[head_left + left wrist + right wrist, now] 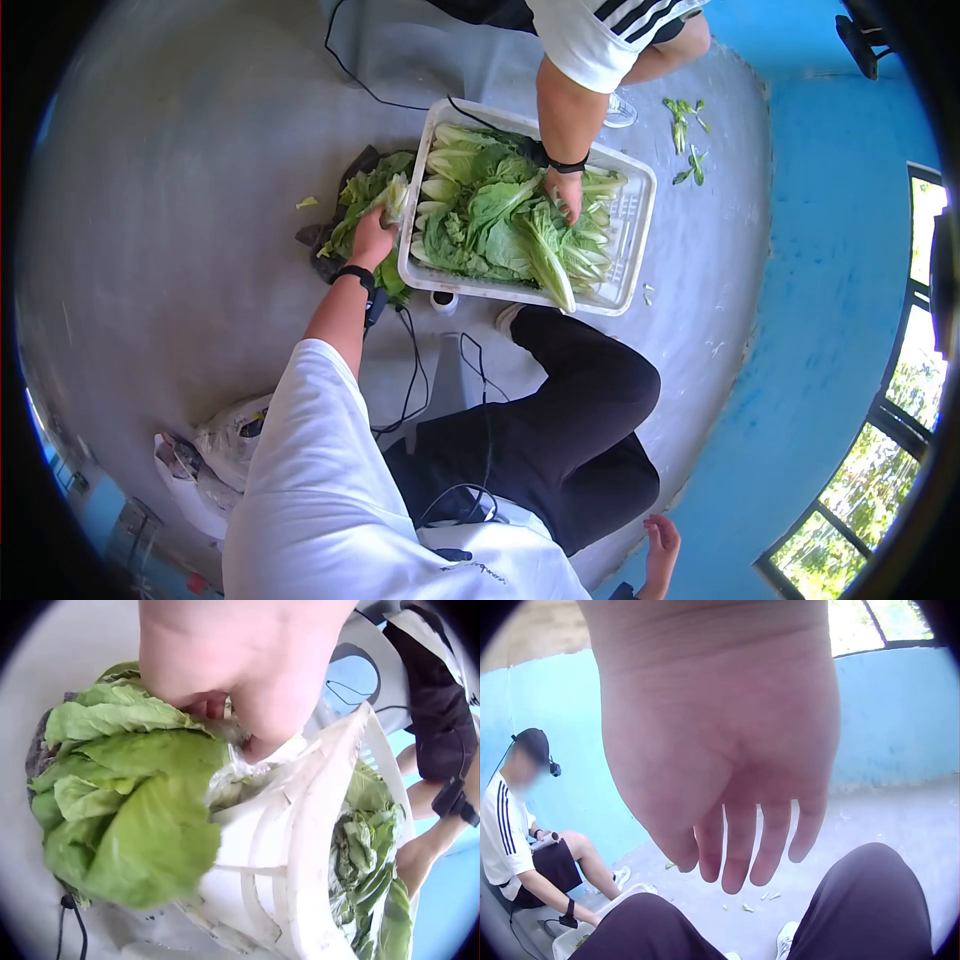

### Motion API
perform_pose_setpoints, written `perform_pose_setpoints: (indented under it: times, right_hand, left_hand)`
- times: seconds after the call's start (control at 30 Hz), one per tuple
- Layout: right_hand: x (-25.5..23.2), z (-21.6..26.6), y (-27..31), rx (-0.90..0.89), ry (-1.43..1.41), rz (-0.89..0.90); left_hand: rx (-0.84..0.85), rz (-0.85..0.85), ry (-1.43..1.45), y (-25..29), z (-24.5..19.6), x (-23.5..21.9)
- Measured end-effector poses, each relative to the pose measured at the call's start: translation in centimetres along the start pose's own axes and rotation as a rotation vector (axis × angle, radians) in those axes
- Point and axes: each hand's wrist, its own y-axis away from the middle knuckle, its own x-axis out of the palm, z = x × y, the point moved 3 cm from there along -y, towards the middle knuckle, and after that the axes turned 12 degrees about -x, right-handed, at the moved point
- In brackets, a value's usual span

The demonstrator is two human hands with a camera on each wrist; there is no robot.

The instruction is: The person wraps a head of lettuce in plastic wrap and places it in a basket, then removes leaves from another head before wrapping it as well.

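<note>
My left hand point(372, 242) point(240, 667) grips the pale end of a leafy vegetable point(394, 200) just outside the left wall of a white crate point(404, 245) point(307, 825). Broad green leaves point(150, 817) spread beside the hand in the left wrist view, and clear film point(234, 769) shows under the fingers, which are partly hidden. Inside the crate lie stacked leafy heads point(500, 225). Away from the crate, my right hand point(660, 555) point(727, 750) hangs near my knee with relaxed fingers, touching nothing.
Another person's hand point(564, 192) reaches onto the heads in the crate. Leaves lie on a dark bag point(318, 240) left of the crate. Cables point(418, 375) cross the floor near a small round container point(444, 300). Leaf scraps point(680, 125) lie near the blue wall point(830, 200).
</note>
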Motion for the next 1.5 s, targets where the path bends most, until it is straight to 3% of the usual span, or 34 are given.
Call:
perform_pose_setpoints:
  times: [0.07, 0.27, 0.47, 0.6, 0.7, 0.83, 0.87, 0.97, 1.03, 1.37, 1.5]
  right_hand:
    - [-0.2, -0.2, 0.3, -0.003, -0.005, -0.015]
    - [0.5, -1.0, 0.6, -0.023, -0.040, -0.023]
    - [0.6, -2.3, 0.5, -0.069, -0.042, -0.018]
    - [1.2, -3.1, -0.4, -0.100, -0.137, -0.060]
    - [2.1, -3.7, -1.3, -0.087, -0.178, -0.083]
    - [2.8, -6.1, -2.8, -0.038, -0.014, -0.018]
    - [2.8, -6.8, -3.2, 0.057, -0.045, -0.029]
    - [3.3, -8.8, -4.7, -0.285, 0.245, -0.121]
    - [3.7, -9.6, -5.6, -0.284, 0.281, -0.128]
    - [4.4, -15.3, -9.9, -0.229, 0.219, -0.058]
    - [4.7, -17.2, -9.5, -0.243, 0.213, -0.187]
  left_hand:
    - [-0.002, -0.032, -0.120, -0.1, -0.6, 0.4]
    - [0.033, -0.191, -0.038, 3.0, -2.4, -0.7]
    - [0.077, -0.272, 0.111, 2.9, -1.4, -1.8]
    - [0.177, -0.427, 0.292, 4.8, -6.2, -4.5]
    - [0.338, -0.352, 0.257, 8.3, -11.2, -4.9]
    - [0.500, -0.054, 0.250, 13.5, -15.9, -0.9]
    - [0.536, 0.020, 0.211, 14.5, -16.5, 0.7]
    - [0.664, 0.213, 0.104, 17.2, -18.3, 5.3]
    - [0.749, 0.312, -0.066, 18.2, -18.8, 7.9]
    - [0.926, 0.266, -0.583, 18.0, -21.2, 17.6]
    - [0.839, 0.301, -0.813, 17.3, -21.7, 21.3]
